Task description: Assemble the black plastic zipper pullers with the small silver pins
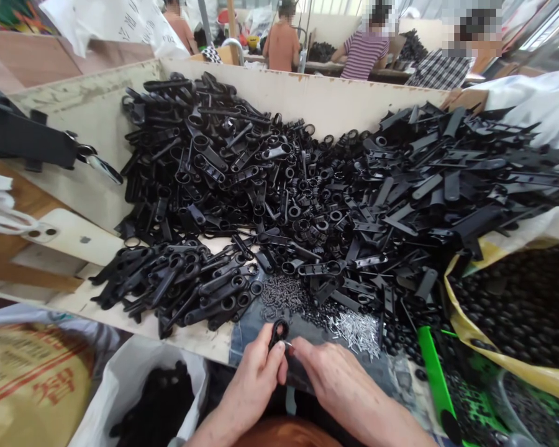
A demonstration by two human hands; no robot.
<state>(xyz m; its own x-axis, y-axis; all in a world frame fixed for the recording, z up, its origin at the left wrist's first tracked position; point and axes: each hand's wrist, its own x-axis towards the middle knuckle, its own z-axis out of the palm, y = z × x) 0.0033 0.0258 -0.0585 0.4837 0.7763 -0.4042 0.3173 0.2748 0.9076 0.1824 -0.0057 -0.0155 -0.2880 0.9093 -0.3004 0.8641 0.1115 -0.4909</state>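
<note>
My left hand (254,380) pinches a small black plastic piece with a ring end (278,329) at the near edge of the work surface. My right hand (328,372) meets it from the right, its fingertips closed on a small silver pin (288,343) at the piece. Just beyond my hands lie a heap of small dark pins (284,292) and a heap of bright silver pins (358,329) on a grey cloth (246,332). A large pile of black plastic parts (307,192) fills the tray behind.
A pale board wall (335,99) backs the tray. A yellow bag of black round parts (522,304) sits right, a green tool (435,379) beside it. A white bag with black pieces (153,397) hangs below left. A phone (69,236) lies left. Several people work behind.
</note>
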